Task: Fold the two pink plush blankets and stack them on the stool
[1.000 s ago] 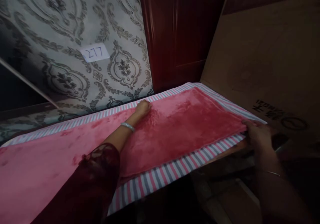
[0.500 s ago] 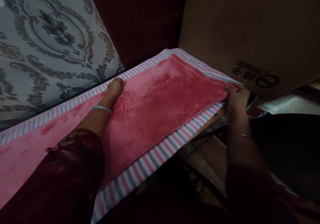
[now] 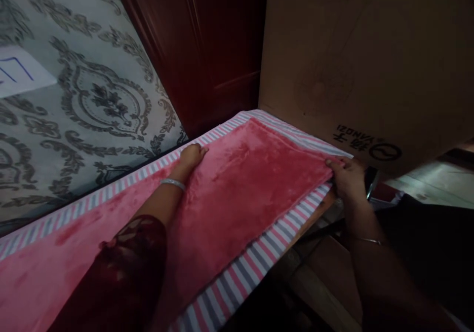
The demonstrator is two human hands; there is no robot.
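Both hands hold the pink blanket [image 3: 237, 194] (long axis left-right).

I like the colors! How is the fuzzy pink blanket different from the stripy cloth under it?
The pink blanket is one plain color and looks plush and shiny; the striped cloth has pink, white and grey stripes and looks flat. The pink blanket lies on top; the striped cloth sticks out past its edges like a border. The left hand presses the pink blanket's far edge and the right hand pinches its corner. Both lie spread flat.
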